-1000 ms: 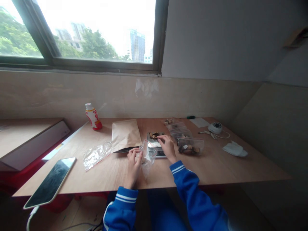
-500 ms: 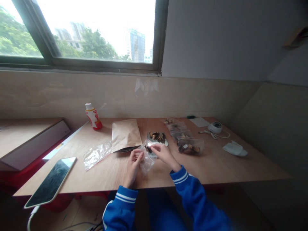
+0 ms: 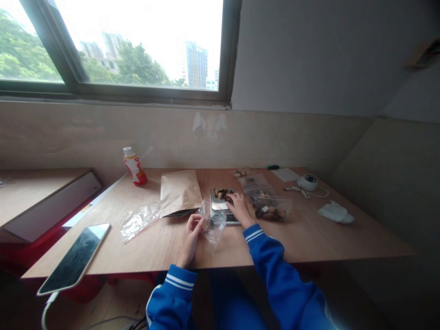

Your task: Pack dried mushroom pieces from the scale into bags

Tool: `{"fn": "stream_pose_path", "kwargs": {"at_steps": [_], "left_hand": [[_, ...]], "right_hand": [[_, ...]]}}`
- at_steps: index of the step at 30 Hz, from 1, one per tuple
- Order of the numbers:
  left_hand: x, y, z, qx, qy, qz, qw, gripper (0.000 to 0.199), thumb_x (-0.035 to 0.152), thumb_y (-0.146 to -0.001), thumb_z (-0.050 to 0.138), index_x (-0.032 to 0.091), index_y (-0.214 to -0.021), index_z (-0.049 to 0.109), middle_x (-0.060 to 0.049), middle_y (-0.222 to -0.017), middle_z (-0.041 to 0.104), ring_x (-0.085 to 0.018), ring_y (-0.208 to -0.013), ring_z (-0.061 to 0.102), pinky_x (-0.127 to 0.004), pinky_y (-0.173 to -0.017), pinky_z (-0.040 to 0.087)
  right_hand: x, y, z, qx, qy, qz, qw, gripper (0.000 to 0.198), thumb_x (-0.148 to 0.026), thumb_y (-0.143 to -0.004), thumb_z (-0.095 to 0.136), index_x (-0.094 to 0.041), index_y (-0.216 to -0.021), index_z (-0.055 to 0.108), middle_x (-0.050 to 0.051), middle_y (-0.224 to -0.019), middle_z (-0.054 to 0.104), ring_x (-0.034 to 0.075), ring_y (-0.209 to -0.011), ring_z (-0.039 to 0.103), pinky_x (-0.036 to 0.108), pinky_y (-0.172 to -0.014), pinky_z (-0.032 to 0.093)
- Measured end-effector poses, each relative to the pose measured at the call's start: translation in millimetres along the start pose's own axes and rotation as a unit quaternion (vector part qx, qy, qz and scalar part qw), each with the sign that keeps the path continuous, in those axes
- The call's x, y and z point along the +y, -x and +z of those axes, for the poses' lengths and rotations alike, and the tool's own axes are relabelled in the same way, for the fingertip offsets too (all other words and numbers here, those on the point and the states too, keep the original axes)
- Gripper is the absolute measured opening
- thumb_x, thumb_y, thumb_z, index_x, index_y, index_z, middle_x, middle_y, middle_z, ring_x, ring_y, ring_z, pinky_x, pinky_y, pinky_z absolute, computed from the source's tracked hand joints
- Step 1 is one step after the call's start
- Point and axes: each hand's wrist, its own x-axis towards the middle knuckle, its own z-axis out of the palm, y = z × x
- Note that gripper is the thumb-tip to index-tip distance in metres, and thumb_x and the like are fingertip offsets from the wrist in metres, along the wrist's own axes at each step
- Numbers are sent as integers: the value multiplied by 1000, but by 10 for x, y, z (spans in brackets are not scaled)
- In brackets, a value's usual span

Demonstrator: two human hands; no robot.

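Observation:
A clear zip bag (image 3: pixel 216 233) hangs from my left hand (image 3: pixel 192 231), its edge pinched between thumb and fingers. A few dark dried slices show low inside it. My right hand (image 3: pixel 239 207) reaches over a small digital scale (image 3: pixel 216 206), fingertips closed on the brown dried slices (image 3: pixel 222 193) lying on its plate. They look like dried mushroom, though the exact kind is hard to make out. The hand covers part of the pile and of the scale. Behind the bag lies a brown kraft pouch (image 3: pixel 180 191), its dark mouth facing me.
Several filled zip bags (image 3: pixel 271 209) lie to the right of the scale. On the left are flat clear bags (image 3: pixel 140 221), a drink bottle (image 3: pixel 134 166) and a charging phone (image 3: pixel 74 259) over the table edge. Farther right are a white camera (image 3: pixel 307 182) and a crumpled tissue (image 3: pixel 336 212).
My right hand has moved from the bag's mouth up and right to the slices on the scale. A dark piece it held now appears inside the bag. My left hand stays on the bag.

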Motion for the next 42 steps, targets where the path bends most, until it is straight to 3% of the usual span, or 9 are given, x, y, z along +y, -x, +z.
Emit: {"fn": "stream_pose_path", "kwargs": {"at_steps": [8, 14, 19, 24, 27, 32, 35, 38, 42], "left_hand": [[10, -10, 9, 4, 31, -11, 999, 24, 40, -76, 66, 18, -81, 58, 1, -74, 59, -12, -67, 52, -22, -61, 38], [-1, -18, 5, 8, 41, -23, 999, 28, 42, -73, 69, 18, -83, 58, 0, -76, 61, -13, -70, 56, -22, -61, 40], [8, -21, 14, 20, 42, -29, 998, 30, 42, -71, 71, 18, -83, 58, 1, -72, 60, -12, -66, 54, -21, -58, 40], [-10, -13, 6, 29, 42, -24, 998, 27, 40, -74, 69, 18, -85, 58, 0, -77, 60, -12, -70, 56, -20, -60, 42], [-25, -7, -2, 25, 48, -25, 998, 25, 39, -75, 68, 19, -86, 58, 1, -79, 61, -12, -71, 56, -20, -62, 42], [-38, -8, -11, 23, 44, -30, 998, 26, 40, -73, 69, 20, -86, 59, 2, -75, 61, -11, -68, 55, -20, -61, 42], [-38, -11, -13, 19, 37, -31, 999, 26, 40, -74, 68, 20, -86, 58, 1, -75, 60, -11, -69, 54, -20, -62, 42], [-36, -14, -14, 17, 37, -36, 999, 27, 41, -74, 68, 20, -86, 58, 1, -75, 60, -12, -69, 55, -21, -62, 42], [-31, -13, -13, 22, 34, -36, 999, 29, 42, -72, 69, 19, -85, 58, 0, -74, 60, -13, -68, 55, -22, -61, 42]], "right_hand": [[-37, -2, -54, 12, -29, -17, 999, 24, -10, -83, 51, -16, -99, 68, 11, -96, 66, 24, -94, 56, 36, -88, 45], [-26, 13, -121, 59, -144, 14, 988, 26, -8, -80, 49, -15, -95, 69, 10, -96, 70, 23, -91, 63, 37, -87, 49], [-193, 40, -254, 53, -316, 67, 945, 21, -16, -79, 55, -16, -93, 70, 8, -93, 73, 21, -84, 68, 35, -80, 54], [-502, 71, -454, -57, -422, -9, 905, 22, -24, -80, 58, -19, -97, 71, 6, -100, 72, 19, -90, 68, 31, -81, 54], [-512, 48, -466, -78, -392, -54, 915, 23, -25, -82, 55, -21, -98, 71, 7, -109, 69, 20, -100, 64, 32, -82, 54], [-161, -40, -184, 61, -194, 21, 979, 34, -17, -83, 47, -18, -111, 66, 14, -125, 57, 26, -121, 50, 44, -104, 39], [23, -91, -15, 24, -97, 31, 995, 41, -20, -84, 51, -16, -124, 58, 16, -134, 50, 29, -128, 43, 46, -106, 34], [77, -142, 50, -13, -55, 6, 998, 40, -20, -85, 52, -17, -125, 57, 14, -129, 55, 26, -122, 48, 41, -102, 37], [67, -175, 41, -15, -25, 3, 1000, 24, -16, -85, 52, -17, -103, 68, 10, -105, 67, 23, -101, 56, 36, -92, 42]]}}
